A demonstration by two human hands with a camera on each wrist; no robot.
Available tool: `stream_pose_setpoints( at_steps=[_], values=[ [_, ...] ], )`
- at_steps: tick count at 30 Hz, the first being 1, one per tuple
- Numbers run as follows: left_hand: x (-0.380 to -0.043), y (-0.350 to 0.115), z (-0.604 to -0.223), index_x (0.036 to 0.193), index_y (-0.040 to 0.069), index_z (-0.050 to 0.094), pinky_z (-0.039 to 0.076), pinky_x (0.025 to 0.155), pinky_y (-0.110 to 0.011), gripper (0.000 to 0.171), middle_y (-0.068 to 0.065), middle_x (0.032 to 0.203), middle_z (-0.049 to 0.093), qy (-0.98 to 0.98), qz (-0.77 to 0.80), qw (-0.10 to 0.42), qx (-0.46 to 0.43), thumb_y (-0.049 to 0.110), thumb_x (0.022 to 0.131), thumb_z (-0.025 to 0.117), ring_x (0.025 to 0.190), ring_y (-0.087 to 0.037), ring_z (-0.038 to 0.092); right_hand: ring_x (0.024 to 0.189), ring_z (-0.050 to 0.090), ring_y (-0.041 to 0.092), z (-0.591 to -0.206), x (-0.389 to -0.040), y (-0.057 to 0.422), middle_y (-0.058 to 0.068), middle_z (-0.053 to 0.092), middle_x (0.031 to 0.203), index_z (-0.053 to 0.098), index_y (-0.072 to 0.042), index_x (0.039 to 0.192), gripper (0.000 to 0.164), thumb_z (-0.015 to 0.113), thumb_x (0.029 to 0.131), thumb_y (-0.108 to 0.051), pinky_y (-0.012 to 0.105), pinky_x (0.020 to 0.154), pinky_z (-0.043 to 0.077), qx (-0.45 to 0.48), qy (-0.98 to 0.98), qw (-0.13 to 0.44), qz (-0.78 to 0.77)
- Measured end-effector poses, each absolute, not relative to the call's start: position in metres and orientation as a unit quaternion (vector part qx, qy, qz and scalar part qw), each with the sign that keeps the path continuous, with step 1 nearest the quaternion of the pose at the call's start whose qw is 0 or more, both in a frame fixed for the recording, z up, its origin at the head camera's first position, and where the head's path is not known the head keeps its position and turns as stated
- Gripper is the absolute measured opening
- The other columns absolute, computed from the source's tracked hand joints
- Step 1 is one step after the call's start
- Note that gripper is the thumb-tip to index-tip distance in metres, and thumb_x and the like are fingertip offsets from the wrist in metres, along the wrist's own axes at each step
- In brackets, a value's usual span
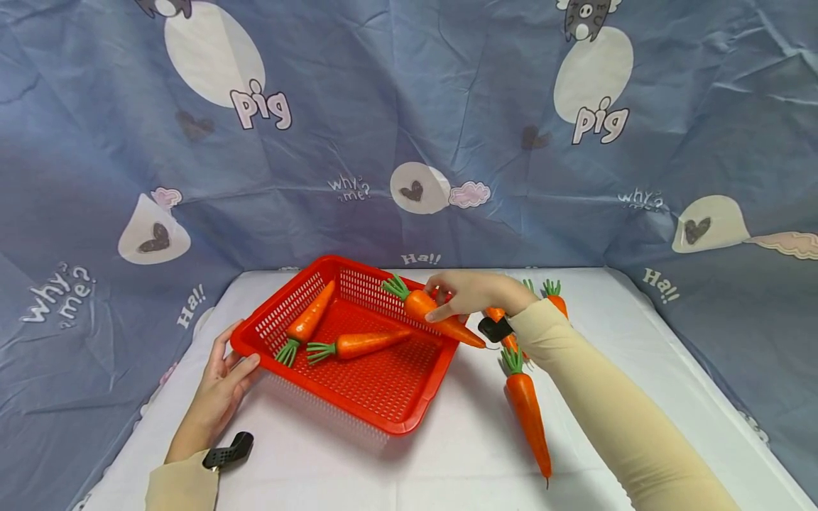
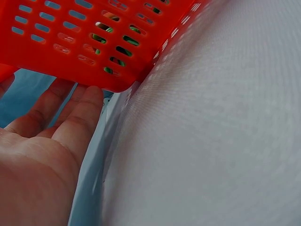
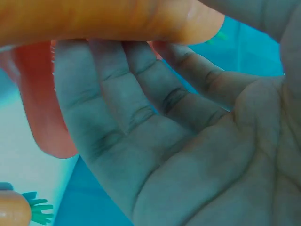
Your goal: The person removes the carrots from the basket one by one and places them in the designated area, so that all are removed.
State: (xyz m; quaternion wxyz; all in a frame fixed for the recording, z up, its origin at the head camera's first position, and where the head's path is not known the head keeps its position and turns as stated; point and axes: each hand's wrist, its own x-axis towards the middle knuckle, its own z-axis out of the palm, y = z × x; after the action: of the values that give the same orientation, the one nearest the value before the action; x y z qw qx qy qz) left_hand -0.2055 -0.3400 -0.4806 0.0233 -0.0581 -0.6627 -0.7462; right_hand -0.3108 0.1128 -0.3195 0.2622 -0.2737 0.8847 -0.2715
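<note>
My left hand holds the left corner of a red plastic basket, thumb on the rim and fingers against its outside. In the left wrist view the fingertips meet the slotted basket wall. Two carrots with green stem tops lie inside: one slanted along the left side, another across the middle. Over the basket's right rim, my right hand grips a third carrot, leafy end pointing over the basket and thin tip to the right. The right wrist view shows that carrot between thumb and fingers.
On the white tablecloth, right of the basket, a carrot points towards me. More carrots lie behind the right wrist, partly hidden by the sleeve. A blue printed cloth hangs along the back and sides.
</note>
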Motion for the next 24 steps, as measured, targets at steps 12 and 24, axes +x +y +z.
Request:
stream_pose_setpoints(
  at_steps=[12,24],
  values=[
    [-0.206,-0.34,-0.483,0.169,0.029,0.021,0.06,0.097,-0.019,0.072,0.005,0.15,0.047,-0.651,-0.755,0.028,-0.078,0.003,0.11,0.054,0.125,-0.001,0.064,0.094,0.071,0.024,-0.327,-0.303,0.156,0.018,0.065,0.129,0.057,-0.006,0.142,0.057,0.077,0.098,-0.036,0.036,0.081,0.067,-0.232,0.884,0.225,-0.337],
    [-0.205,-0.343,-0.483,0.169,0.03,0.021,0.06,0.097,-0.02,0.072,0.006,0.149,0.049,-0.652,-0.754,0.026,-0.077,0.004,0.11,0.054,0.125,-0.001,0.065,0.098,0.067,0.026,-0.344,-0.285,0.191,0.015,0.065,0.118,0.057,-0.002,0.135,0.049,0.076,0.1,-0.031,0.043,0.083,0.066,-0.204,0.875,0.168,-0.405]
  ],
)
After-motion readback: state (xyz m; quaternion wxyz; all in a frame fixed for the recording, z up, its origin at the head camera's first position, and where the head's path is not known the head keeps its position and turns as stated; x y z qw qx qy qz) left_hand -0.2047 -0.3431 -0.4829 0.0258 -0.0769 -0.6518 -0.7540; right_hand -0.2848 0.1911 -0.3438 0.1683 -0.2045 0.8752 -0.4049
